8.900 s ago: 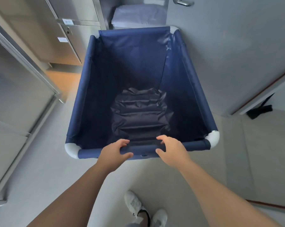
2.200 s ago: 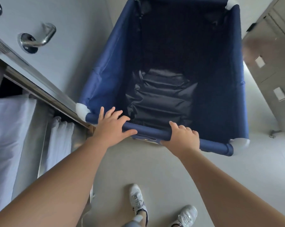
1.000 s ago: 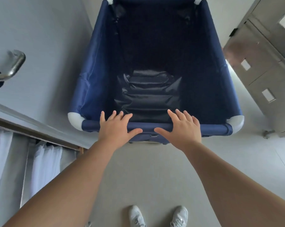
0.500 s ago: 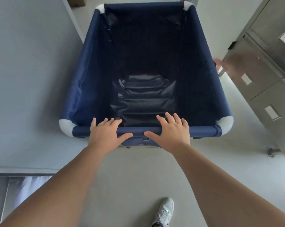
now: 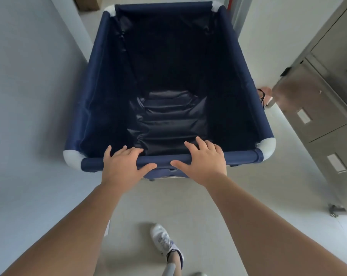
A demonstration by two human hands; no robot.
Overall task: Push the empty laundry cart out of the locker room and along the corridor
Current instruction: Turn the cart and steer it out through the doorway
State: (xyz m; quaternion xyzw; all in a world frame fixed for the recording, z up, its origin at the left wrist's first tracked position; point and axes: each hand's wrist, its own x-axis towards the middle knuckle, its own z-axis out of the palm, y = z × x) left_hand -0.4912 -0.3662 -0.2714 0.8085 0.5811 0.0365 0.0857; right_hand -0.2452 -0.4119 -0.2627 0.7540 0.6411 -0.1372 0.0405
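Pushing the empty laundry cart (image 5: 168, 76): left hand (image 5: 122, 166) and right hand (image 5: 206, 164) lie flat on its near rail (image 5: 242, 157), fingers (image 5: 200, 142) spread, unclenched, so palms drive it.

Bare forearms, grey trouser leg (image 5: 169, 269), white sneaker (image 5: 163, 239) with dark trim.

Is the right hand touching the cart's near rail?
Touching. The head view shows the right hand laid over the near rail of the cart, fingers draped inside, thumb on the rail.
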